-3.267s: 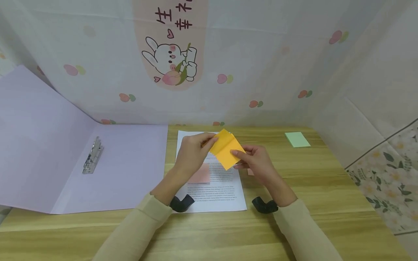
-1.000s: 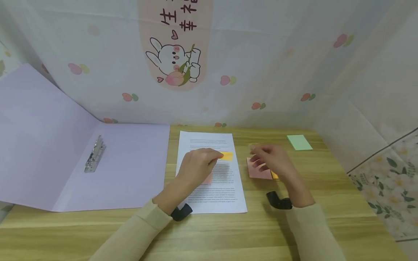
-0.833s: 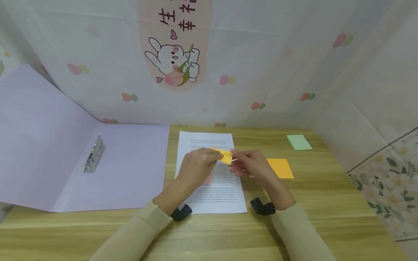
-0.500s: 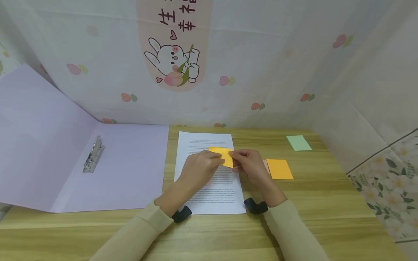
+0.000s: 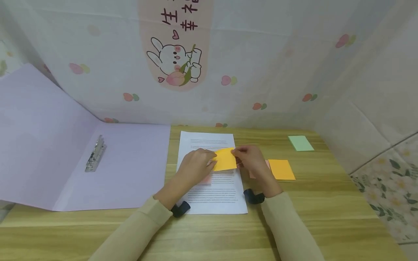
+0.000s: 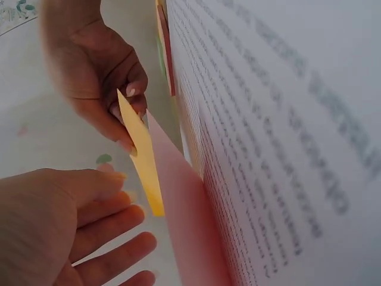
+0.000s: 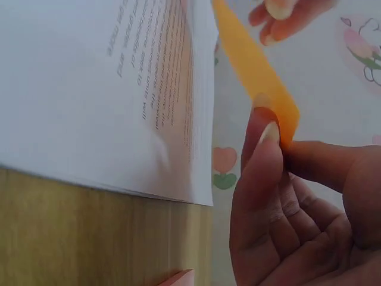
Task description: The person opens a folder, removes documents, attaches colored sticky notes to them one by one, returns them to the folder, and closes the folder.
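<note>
An orange sticky note (image 5: 224, 159) is held just above a printed sheet (image 5: 215, 199). My right hand (image 5: 252, 159) pinches its right edge between thumb and fingers, plainly seen in the right wrist view. My left hand (image 5: 196, 165) is at the note's left side; in the left wrist view its fingers (image 6: 113, 223) are spread and apart from the note. A pink sticky note (image 5: 205, 180) is on the sheet, partly hidden by my left hand; the left wrist view shows it lifting away from the paper.
An orange sticky pad (image 5: 282, 169) lies right of the sheet beside a pink pad (image 5: 252, 175), partly covered by my right hand. Further back is a green pad (image 5: 300, 143). An opened lilac folder (image 5: 130, 166) with a metal clip (image 5: 95, 156) fills the left side.
The orange pad was set down on the table at right. My right hand came back and took the single orange note's right edge; the note swung flatter and my left fingers let go.
</note>
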Action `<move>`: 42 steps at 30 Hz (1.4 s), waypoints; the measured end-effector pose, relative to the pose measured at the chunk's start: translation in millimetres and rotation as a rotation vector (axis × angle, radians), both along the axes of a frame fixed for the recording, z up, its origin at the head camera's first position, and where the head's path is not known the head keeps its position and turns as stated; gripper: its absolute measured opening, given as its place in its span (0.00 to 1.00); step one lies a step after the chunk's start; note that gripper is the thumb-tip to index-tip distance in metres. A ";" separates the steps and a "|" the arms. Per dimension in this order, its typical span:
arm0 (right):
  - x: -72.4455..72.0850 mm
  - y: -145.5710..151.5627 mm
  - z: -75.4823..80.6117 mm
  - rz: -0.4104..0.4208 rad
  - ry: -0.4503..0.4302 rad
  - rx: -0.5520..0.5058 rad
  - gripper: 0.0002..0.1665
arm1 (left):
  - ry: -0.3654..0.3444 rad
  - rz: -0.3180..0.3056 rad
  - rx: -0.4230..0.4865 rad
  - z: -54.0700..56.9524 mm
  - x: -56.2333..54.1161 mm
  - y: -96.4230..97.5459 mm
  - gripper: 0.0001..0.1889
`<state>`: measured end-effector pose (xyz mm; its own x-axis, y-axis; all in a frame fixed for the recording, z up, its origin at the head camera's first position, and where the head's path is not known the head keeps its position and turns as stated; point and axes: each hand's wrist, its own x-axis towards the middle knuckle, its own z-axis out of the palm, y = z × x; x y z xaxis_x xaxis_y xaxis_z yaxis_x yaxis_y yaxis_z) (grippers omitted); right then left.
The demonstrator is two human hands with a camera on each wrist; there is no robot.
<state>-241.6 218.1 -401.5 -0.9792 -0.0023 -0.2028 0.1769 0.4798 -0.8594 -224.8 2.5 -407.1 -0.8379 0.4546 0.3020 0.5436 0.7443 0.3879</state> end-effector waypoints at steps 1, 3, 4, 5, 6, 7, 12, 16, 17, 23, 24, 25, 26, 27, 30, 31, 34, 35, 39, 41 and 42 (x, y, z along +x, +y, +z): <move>0.1 1.1 -0.5 -0.006 0.001 0.014 0.17 | -0.020 -0.006 -0.004 -1.4 -1.2 0.3 0.11; 0.1 2.7 -1.3 -0.025 -0.008 0.010 0.16 | -0.041 -0.020 -0.014 -3.9 -3.5 0.6 0.09; -0.2 3.0 -1.9 -0.032 -0.016 0.005 0.16 | -0.046 -0.026 -0.023 -4.6 -4.4 0.5 0.07; -0.6 3.2 -2.6 -0.032 -0.024 0.003 0.16 | -0.047 -0.033 -0.032 -5.3 -5.1 0.2 0.06; -1.1 2.9 -3.4 -0.034 -0.032 0.000 0.16 | -0.047 -0.042 -0.039 -5.7 -5.8 -0.1 0.05; -1.8 2.5 -4.5 -0.034 -0.039 0.001 0.17 | -0.044 -0.049 -0.047 -6.0 -6.5 -0.4 0.05; -5.9 -2.3 -11.1 -0.048 -0.049 0.114 0.18 | -0.061 -0.078 -0.092 -7.4 -8.7 -1.3 0.09; -8.6 -4.8 -15.7 -0.049 -0.062 0.175 0.18 | -0.107 -0.089 -0.145 -9.8 -9.2 -1.3 0.11; -8.9 -5.0 -16.4 -0.049 -0.065 0.176 0.18 | -0.121 -0.093 -0.153 -10.3 -9.2 -1.2 0.11; -8.1 -5.7 -17.3 -0.019 -0.030 0.215 0.17 | -0.176 -0.093 -0.172 -12.2 -10.1 0.2 0.16; -7.9 -6.0 -17.6 -0.007 -0.015 0.233 0.17 | -0.181 -0.092 -0.174 -12.5 -10.3 0.1 0.16; -8.0 -6.5 -18.3 0.001 -0.002 0.244 0.16 | -0.184 -0.092 -0.175 -12.8 -10.5 0.0 0.16; -8.1 -7.1 -18.8 0.006 0.008 0.255 0.16 | -0.189 -0.092 -0.176 -13.1 -10.6 -0.2 0.17; -8.2 -7.7 -19.4 0.010 0.017 0.266 0.16 | -0.193 -0.091 -0.179 -13.7 -10.8 -0.5 0.17; -8.7 -9.2 -21.0 0.022 0.044 0.290 0.15 | -0.198 -0.091 -0.186 -16.5 -11.5 -1.5 0.17; -8.6 -9.3 -21.0 0.021 0.048 0.292 0.14 | -0.199 -0.093 -0.190 -17.2 -11.7 -1.7 0.17; -8.2 -9.2 -20.8 0.029 0.068 0.310 0.14 | -0.201 -0.102 -0.228 -17.9 -12.0 -2.4 0.19; -7.9 -9.3 -20.5 0.034 0.077 0.323 0.13 | -0.198 -0.105 -0.246 -17.7 -11.7 -2.9 0.20; -4.3 -13.6 -15.6 0.042 0.108 0.451 0.14 | -0.192 -0.123 -0.326 -15.6 -8.9 -4.3 0.25; 0.2 -18.3 -10.8 0.028 0.114 0.544 0.16 | -0.197 -0.131 -0.342 -15.4 -7.3 -4.4 0.26; 2.9 -20.9 -8.2 0.024 0.121 0.592 0.17 | -0.198 -0.135 -0.347 -15.6 -6.8 -4.1 0.27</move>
<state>-238.7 197.2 -409.7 -0.9965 0.0546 -0.0632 0.0777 0.8851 -0.4588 -231.6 -1.6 -422.7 -0.7905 0.6104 -0.0493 0.5850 0.7765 0.2340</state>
